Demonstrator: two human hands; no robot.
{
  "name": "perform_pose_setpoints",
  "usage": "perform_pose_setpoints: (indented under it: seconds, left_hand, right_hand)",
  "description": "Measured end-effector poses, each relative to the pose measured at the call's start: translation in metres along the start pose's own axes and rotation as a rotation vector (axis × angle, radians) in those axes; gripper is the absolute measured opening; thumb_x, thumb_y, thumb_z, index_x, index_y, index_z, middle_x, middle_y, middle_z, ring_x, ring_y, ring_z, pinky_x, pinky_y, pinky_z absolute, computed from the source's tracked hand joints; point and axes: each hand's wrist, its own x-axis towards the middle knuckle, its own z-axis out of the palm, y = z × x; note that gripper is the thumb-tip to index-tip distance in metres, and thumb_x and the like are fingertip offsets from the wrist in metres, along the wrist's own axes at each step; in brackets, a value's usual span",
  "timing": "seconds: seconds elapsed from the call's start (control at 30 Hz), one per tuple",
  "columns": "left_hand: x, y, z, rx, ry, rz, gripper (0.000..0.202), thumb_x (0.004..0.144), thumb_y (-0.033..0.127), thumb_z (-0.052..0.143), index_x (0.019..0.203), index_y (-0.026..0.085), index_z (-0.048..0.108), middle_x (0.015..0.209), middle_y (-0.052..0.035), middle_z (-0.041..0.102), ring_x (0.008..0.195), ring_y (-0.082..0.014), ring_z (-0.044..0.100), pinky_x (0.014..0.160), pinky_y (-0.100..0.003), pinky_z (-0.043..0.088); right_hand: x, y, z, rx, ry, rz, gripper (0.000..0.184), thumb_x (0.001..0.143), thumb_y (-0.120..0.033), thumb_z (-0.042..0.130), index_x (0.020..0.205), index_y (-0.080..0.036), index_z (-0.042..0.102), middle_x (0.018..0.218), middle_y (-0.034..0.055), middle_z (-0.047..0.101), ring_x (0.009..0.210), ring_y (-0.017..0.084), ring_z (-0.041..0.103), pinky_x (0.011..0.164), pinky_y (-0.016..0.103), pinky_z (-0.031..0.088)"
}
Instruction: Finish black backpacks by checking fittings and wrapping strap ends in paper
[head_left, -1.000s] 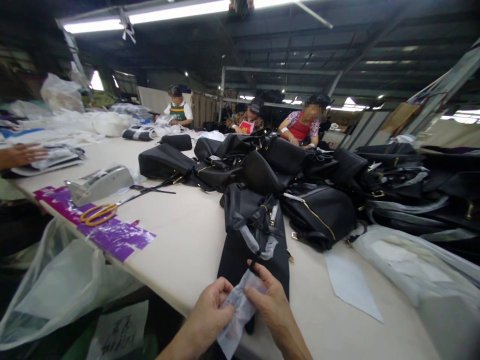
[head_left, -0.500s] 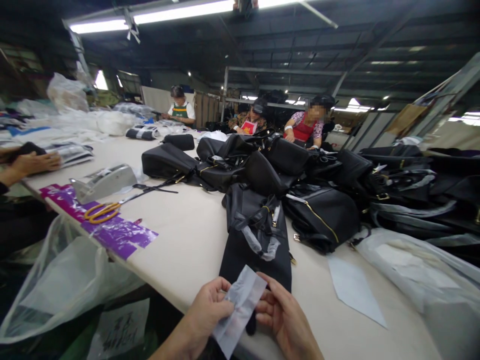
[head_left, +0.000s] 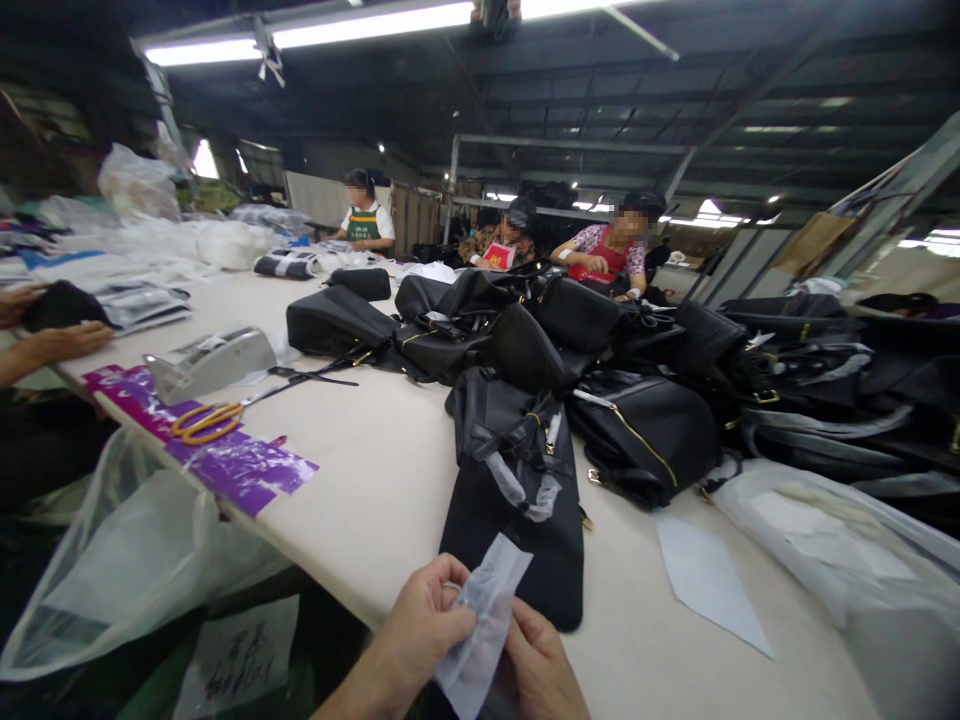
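My left hand (head_left: 426, 632) pinches a strip of thin, translucent white paper (head_left: 491, 605) between thumb and fingers. On the strip's right edge, my right hand (head_left: 541, 662) is closed, its fingertips partly hidden behind the paper. Something reddish shows faintly through the strip, probably fingers. Just beyond both hands lies a black backpack (head_left: 510, 420) with gold zips, its flat black panel (head_left: 517, 560) stretching toward me under the paper. One strap loop on it is wrapped in similar white paper (head_left: 525, 492).
Black bags (head_left: 525, 340) pile up across the table. Left are yellow-handled scissors (head_left: 206, 422), a tape dispenser (head_left: 217, 362) and purple tape (head_left: 240, 465). A white sheet (head_left: 712, 580) and a plastic bag (head_left: 832, 540) lie right. A co-worker's hands (head_left: 64, 342) hold something black at far left.
My right hand has moved down and left along the paper, whose right side now looks folded in. The co-worker's hands at far left have spread around the black item.
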Motion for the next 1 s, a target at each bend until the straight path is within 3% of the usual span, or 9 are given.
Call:
perform_pose_setpoints:
  seconds: [0.17,0.33,0.5,0.6,0.87,1.0]
  left_hand:
    - [0.003,-0.008,0.000,0.111,0.003,0.092,0.023,0.065,0.026,0.066,0.078,0.020,0.048,0.051,0.0084,0.053,0.041,-0.0059,0.040,0.043,-0.018,0.030]
    - [0.003,-0.012,0.002,0.184,-0.015,0.192,0.016,0.073,0.024,0.062,0.080,0.018,0.049,0.061,0.0054,0.056,0.050,-0.0057,0.045,0.047,-0.017,0.032]
    - [0.003,-0.011,0.006,0.159,-0.025,0.035,0.026,0.074,0.038,0.061,0.086,0.022,0.045,0.051,0.0070,0.055,0.033,-0.0079,0.043,0.031,-0.017,0.030]
    - [0.000,-0.009,0.007,0.152,-0.029,0.013,0.023,0.071,0.033,0.058,0.085,0.022,0.044,0.049,0.0074,0.055,0.029,-0.0060,0.037,0.027,-0.015,0.024]
    - [-0.001,-0.011,0.003,0.141,-0.107,0.038,0.033,0.056,0.019,0.052,0.089,0.019,0.048,0.062,0.0051,0.059,0.040,-0.0059,0.046,0.038,-0.017,0.032]
    - [-0.003,-0.014,0.000,0.065,-0.167,0.047,0.029,0.068,0.029,0.054,0.094,0.017,0.050,0.068,0.0024,0.062,0.046,-0.0091,0.052,0.046,-0.021,0.040]
  right_hand:
    - [0.002,0.021,0.013,0.164,0.123,-0.035,0.054,0.062,-0.065,0.080,0.090,-0.019,0.074,0.080,0.0070,0.074,0.074,0.024,0.068,0.064,0.032,0.054]
    - [0.008,0.020,0.018,0.269,0.179,-0.053,0.049,0.064,-0.055,0.084,0.093,-0.018,0.074,0.087,0.0075,0.075,0.080,0.024,0.069,0.068,0.032,0.055]
    - [0.007,0.001,0.023,0.341,0.184,0.018,0.053,0.054,-0.046,0.092,0.093,-0.017,0.073,0.082,0.0065,0.075,0.076,0.024,0.070,0.061,0.031,0.055]
    - [0.005,-0.009,0.028,0.376,0.224,0.056,0.053,0.049,-0.043,0.094,0.089,-0.016,0.073,0.079,0.0059,0.075,0.072,0.022,0.070,0.058,0.028,0.054]
    - [0.010,-0.019,0.035,0.266,0.271,-0.011,0.048,0.053,-0.045,0.092,0.085,-0.014,0.073,0.068,0.0019,0.070,0.058,0.012,0.062,0.054,0.021,0.049]
    - [0.012,-0.015,0.035,0.237,0.324,-0.043,0.052,0.052,-0.052,0.091,0.083,-0.014,0.071,0.064,0.0001,0.067,0.050,0.010,0.055,0.044,0.019,0.042]
